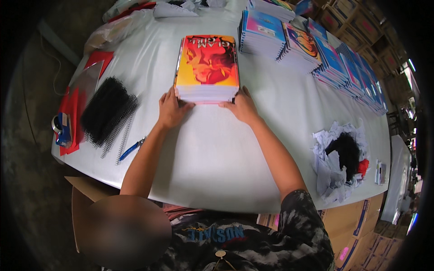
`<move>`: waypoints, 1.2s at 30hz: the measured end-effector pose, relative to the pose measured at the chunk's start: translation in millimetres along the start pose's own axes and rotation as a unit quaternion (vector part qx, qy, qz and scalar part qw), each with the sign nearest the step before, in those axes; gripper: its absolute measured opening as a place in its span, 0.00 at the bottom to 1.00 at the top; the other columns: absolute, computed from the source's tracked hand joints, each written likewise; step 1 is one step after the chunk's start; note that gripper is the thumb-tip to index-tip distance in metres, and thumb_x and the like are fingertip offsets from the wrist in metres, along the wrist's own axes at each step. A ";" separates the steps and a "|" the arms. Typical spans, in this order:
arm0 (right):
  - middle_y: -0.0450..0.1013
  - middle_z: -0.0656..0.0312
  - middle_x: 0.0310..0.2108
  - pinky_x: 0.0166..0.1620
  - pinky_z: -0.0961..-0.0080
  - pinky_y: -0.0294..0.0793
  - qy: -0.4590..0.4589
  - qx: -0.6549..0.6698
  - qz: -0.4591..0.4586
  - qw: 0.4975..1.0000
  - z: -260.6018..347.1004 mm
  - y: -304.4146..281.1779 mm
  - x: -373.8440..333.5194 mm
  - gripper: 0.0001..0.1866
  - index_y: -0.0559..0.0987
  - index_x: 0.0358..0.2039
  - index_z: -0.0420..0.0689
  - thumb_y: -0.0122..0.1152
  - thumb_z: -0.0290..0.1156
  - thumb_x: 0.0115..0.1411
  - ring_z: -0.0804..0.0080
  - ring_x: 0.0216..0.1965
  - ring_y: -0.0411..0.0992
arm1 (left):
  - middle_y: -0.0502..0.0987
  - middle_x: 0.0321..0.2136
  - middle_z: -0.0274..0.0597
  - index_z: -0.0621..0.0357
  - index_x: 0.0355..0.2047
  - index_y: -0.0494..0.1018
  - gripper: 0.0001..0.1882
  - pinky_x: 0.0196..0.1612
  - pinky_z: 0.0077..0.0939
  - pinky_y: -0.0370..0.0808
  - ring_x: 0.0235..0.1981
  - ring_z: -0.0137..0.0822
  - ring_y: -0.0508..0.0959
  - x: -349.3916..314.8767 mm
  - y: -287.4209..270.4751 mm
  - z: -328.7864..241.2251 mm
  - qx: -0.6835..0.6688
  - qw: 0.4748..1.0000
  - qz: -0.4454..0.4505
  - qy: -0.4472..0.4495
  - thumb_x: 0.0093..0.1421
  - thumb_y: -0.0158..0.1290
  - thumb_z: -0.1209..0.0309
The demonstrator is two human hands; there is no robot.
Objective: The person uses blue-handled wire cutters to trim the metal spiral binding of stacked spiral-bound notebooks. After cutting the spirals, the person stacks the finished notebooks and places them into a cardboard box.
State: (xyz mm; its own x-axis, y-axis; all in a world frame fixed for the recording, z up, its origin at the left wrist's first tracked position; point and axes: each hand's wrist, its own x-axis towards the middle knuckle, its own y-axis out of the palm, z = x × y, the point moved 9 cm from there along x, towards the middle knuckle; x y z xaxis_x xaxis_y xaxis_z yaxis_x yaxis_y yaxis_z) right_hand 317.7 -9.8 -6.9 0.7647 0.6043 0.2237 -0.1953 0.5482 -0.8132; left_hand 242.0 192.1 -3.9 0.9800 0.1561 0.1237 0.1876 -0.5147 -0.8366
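A thick stack of notebooks (207,61) stands on the white-covered table in front of me, with a red, orange and yellow illustrated cover on top. My left hand (172,110) grips its near left corner, thumb along the near face and fingers round the side. At the near right corner my right hand (240,107) holds it the same way. The fingers behind the sides are partly hidden. Left of my left forearm lie blue-handled pliers (131,150), beside a pile of black spiral binding coils (106,110).
Blue spiral-bound notebooks (264,27) stand in stacks at the far right. Crumpled white paper with black scraps (337,160) lies at the right. A tape dispenser (63,128) and red sheets (74,108) sit along the left edge. Cardboard boxes (357,217) stand below the table.
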 end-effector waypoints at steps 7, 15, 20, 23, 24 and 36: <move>0.68 0.57 0.50 0.60 0.58 0.52 0.090 0.025 -0.094 0.991 -43.9 -12.1 92.0 0.31 0.66 0.54 0.45 0.62 0.43 0.51 0.59 0.51 0.66 | 0.72 0.45 0.42 0.59 0.53 0.60 0.39 0.60 0.44 0.50 0.50 0.40 0.69 123.6 2.6 26.9 0.006 0.999 -0.032 0.002 0.48 0.59 0.50; 0.72 0.47 0.43 0.52 0.65 0.60 0.242 -0.046 -0.119 0.962 -74.9 -14.7 141.7 0.26 0.67 0.49 0.37 0.60 0.38 0.54 0.60 0.43 0.72 | 0.76 0.43 0.39 0.55 0.52 0.63 0.36 0.60 0.43 0.48 0.48 0.35 0.72 223.2 18.8 29.3 0.009 1.000 -0.013 0.005 0.48 0.58 0.47; 0.65 0.44 0.52 0.55 0.65 0.55 0.186 -0.083 -0.213 0.956 -62.5 -12.1 144.4 0.32 0.58 0.56 0.28 0.54 0.35 0.56 0.61 0.55 0.63 | 0.75 0.44 0.41 0.56 0.53 0.62 0.39 0.59 0.38 0.55 0.50 0.37 0.72 250.7 18.9 29.9 0.040 0.999 -0.003 0.003 0.48 0.56 0.44; 0.56 0.40 0.59 0.61 0.61 0.46 0.196 -0.064 -0.183 0.961 -58.7 2.7 149.2 0.35 0.50 0.58 0.24 0.49 0.28 0.55 0.55 0.63 0.51 | 0.74 0.46 0.44 0.58 0.54 0.61 0.42 0.56 0.32 0.61 0.50 0.41 0.72 258.0 18.1 34.1 0.033 0.999 0.001 0.001 0.47 0.56 0.42; 0.55 0.39 0.59 0.61 0.60 0.45 0.197 -0.072 -0.185 0.960 -56.1 5.9 149.6 0.35 0.49 0.59 0.23 0.48 0.28 0.54 0.53 0.63 0.50 | 0.74 0.46 0.45 0.58 0.54 0.61 0.42 0.56 0.31 0.61 0.50 0.42 0.71 259.4 18.9 34.0 0.036 0.999 -0.001 -0.004 0.47 0.56 0.42; 0.46 0.29 0.60 0.59 0.35 0.26 0.212 -0.138 -0.137 0.958 -49.2 18.9 152.0 0.34 0.51 0.58 0.22 0.44 0.32 0.56 0.35 0.64 0.40 | 0.70 0.50 0.50 0.65 0.56 0.56 0.45 0.56 0.32 0.62 0.53 0.45 0.69 259.1 28.5 0.2 0.052 0.998 -0.023 0.021 0.47 0.58 0.47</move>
State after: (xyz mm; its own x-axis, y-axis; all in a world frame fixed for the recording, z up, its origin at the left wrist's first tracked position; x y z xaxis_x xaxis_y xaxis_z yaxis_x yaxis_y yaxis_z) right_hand 460.4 63.9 -14.7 0.9562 0.1383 0.2578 0.1731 0.4430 -0.8797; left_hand 501.3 218.1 4.2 0.9726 0.1421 0.1842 0.2276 -0.4175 -0.8797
